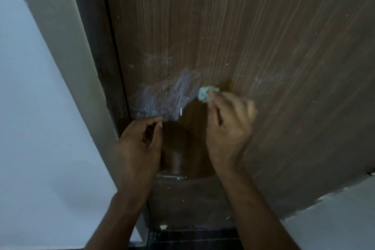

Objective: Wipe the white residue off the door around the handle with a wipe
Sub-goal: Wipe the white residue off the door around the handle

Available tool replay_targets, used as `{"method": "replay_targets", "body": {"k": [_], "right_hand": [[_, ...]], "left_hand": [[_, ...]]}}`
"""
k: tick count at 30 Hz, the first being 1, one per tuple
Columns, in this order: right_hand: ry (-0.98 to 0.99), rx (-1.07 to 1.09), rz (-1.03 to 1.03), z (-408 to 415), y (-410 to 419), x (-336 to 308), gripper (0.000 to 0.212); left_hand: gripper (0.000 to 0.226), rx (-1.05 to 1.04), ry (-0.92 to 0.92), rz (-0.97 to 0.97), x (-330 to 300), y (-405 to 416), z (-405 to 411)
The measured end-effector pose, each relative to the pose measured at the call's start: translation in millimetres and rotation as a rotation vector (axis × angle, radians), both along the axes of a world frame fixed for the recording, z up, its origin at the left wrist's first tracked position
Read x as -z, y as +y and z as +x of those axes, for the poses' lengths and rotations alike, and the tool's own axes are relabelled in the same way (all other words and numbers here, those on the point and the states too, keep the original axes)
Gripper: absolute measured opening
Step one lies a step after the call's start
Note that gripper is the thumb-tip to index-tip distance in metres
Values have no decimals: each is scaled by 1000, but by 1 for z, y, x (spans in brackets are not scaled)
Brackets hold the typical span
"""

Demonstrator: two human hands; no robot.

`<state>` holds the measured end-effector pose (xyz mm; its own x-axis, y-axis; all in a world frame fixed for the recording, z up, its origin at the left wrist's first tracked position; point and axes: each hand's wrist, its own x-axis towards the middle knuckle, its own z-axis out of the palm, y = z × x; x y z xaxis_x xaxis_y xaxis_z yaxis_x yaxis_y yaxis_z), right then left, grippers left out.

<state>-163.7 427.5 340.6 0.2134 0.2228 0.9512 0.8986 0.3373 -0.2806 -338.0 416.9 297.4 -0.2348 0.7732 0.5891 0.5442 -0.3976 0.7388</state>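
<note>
Mid-frame, the right hand (227, 126) is pinching a balled wipe (207, 93) against the door (263, 36), rubbing the residue (162, 97); the left hand (140, 148) (loosely curled, holding nothing) is waiting beside the handle (174, 160).

A: What sort of place is this, a house?

B: Looks like a doorway in a home or flat. Brown wood-grain door (243, 32) in a pale painted frame (67, 46), plain white wall (26, 128) beside it, dark tiled floor (192, 237) below.

A: Freshly painted maybe?

B: Can't tell, just white smears (162, 95) on the wood.
</note>
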Motion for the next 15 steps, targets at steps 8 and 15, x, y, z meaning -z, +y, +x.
{"method": "replay_targets", "body": {"k": [8,15], "right_hand": [[-459,-108,-292,-34,-6,46,22],[-168,1,-2,-20,14,17,13]], "left_hand": [[21,-52,-82,-60,5,-4,0],[22,-31,-105,-60,7,-11,-4]]}}
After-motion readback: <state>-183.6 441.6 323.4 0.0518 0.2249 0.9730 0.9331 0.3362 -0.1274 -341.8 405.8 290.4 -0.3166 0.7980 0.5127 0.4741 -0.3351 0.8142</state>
